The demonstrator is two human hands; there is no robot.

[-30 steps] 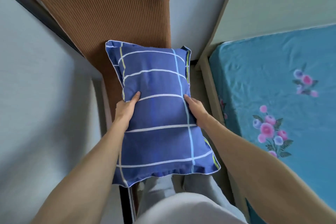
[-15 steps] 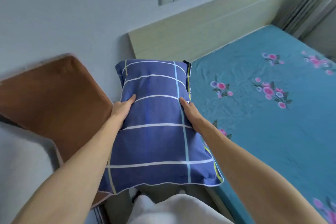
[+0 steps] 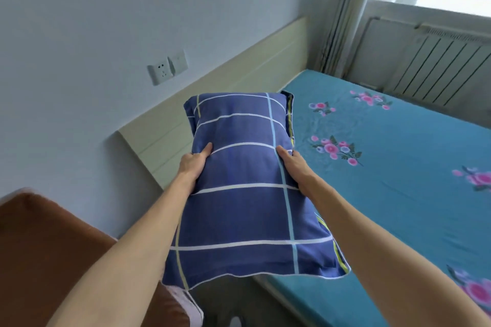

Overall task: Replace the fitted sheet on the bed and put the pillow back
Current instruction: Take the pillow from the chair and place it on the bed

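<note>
Blue checked pillow (image 3: 244, 194) between both hands; left hand (image 3: 192, 164) and right hand (image 3: 293, 167) fingers curled round its sides

Dark blue pillow (image 3: 247, 194) with white, light blue and yellow grid lines. At 3 o'clock, teal fitted sheet (image 3: 398, 194) with pink and lilac flower bunches. At 8 o'clock, brown ribbed cushion (image 3: 53, 260). Pale beige headboard (image 3: 239, 82).

blue plaid pillow (image 3: 244, 188) held midair; teal floral fitted sheet (image 3: 398, 194) on bed.
</note>
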